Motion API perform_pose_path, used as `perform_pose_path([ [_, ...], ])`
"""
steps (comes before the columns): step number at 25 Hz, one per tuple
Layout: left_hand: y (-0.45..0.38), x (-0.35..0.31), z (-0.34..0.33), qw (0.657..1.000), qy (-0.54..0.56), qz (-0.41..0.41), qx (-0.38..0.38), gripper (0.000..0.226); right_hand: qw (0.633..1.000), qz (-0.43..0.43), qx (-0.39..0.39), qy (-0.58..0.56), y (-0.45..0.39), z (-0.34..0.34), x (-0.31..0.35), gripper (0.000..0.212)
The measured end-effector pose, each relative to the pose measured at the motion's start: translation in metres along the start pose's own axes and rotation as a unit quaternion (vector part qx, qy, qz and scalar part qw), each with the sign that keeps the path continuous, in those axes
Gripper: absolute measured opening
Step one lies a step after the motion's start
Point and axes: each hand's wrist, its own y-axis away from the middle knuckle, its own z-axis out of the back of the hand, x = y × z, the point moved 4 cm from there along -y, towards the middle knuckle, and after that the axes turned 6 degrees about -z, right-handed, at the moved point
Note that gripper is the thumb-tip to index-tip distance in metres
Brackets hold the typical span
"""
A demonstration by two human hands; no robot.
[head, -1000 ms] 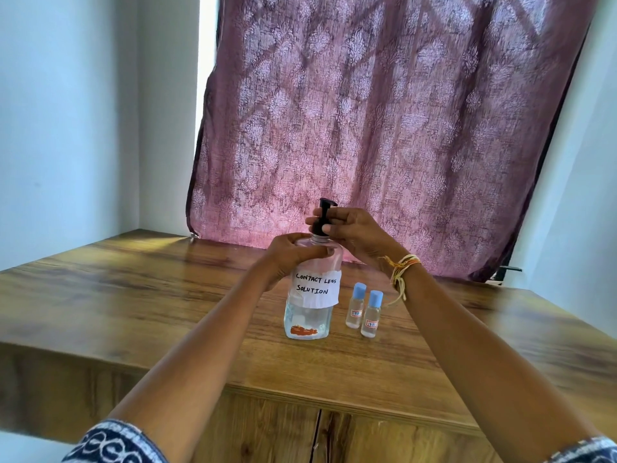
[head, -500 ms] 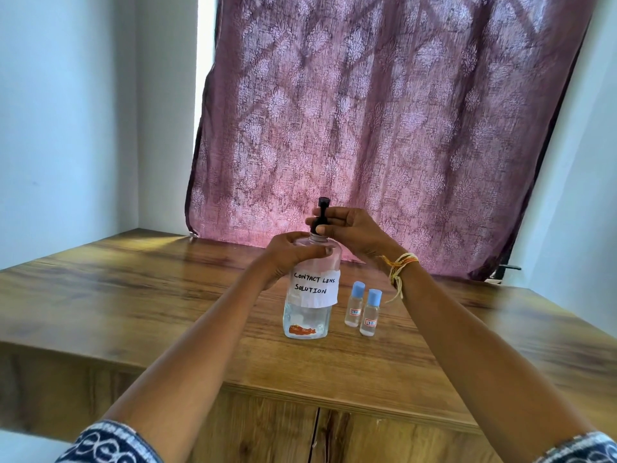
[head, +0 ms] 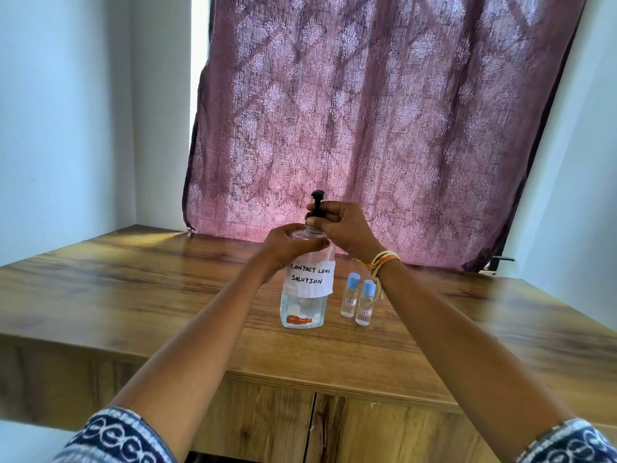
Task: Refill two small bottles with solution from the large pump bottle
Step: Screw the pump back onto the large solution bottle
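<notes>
My right hand is curled round the black pump head of the large pump bottle, fingers pinching the collar just above the neck, with the nozzle stem standing up past my knuckles. A bundle of yellow and orange threads is tied at that wrist. My left hand wraps the shoulder of the same bottle, thumb across the front and fingers curled behind, holding it upright on the tabletop.

The bottle carries a torn white paper label handwritten in black capitals: "CONTACT LENS SOLUTION". Below it, near the base, sits a small orange-red printed mark that I cannot read. The bottle is clear plastic, and clear liquid shows in its lower part, below the label.

It stands around the middle of the tabletop, nearer the front edge than the back. Just beside it on the right are the two small bottles, close together: the rear small bottle and the front small bottle. Both are clear with pale blue caps on, each with a tiny red-and-blue sticker too small to read. They stand apart from the big bottle, under my right wrist.

The wooden top rests on a cabinet whose door seam shows below the front edge. Behind the back edge hangs a patterned mauve curtain between pale walls. Blue-and-white patterned sleeves show at my elbows.
</notes>
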Motion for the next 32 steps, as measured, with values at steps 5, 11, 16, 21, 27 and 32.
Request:
perform_pose_path([
  [5,0.004,0.0,0.0,0.999,0.031,0.021,0.033,0.084,0.999,-0.02,-0.021,0.019,0.001,0.001,-0.002,0.028],
  [11,0.033,0.009,0.0,0.995,-0.088,0.016,0.043,0.101,0.997,-0.045,-0.041,0.049,0.028,0.005,-0.013,0.064],
  [16,0.06,0.049,-0.006,0.98,-0.186,0.026,0.071,0.102,0.955,0.017,-0.246,0.165,0.077,0.039,-0.038,0.049],
  [21,0.06,0.068,-0.005,0.974,-0.215,0.077,0.0,0.093,0.954,-0.181,-0.149,0.185,0.095,0.051,-0.098,0.066],
  [27,0.043,0.079,-0.012,0.97,-0.234,0.065,-0.014,0.084,0.955,-0.218,-0.057,0.193,0.093,0.044,-0.137,0.058],
  [32,0.02,0.091,-0.019,0.971,-0.228,0.064,-0.009,0.081,0.961,-0.21,-0.015,0.181,0.082,0.059,-0.153,0.054],
])
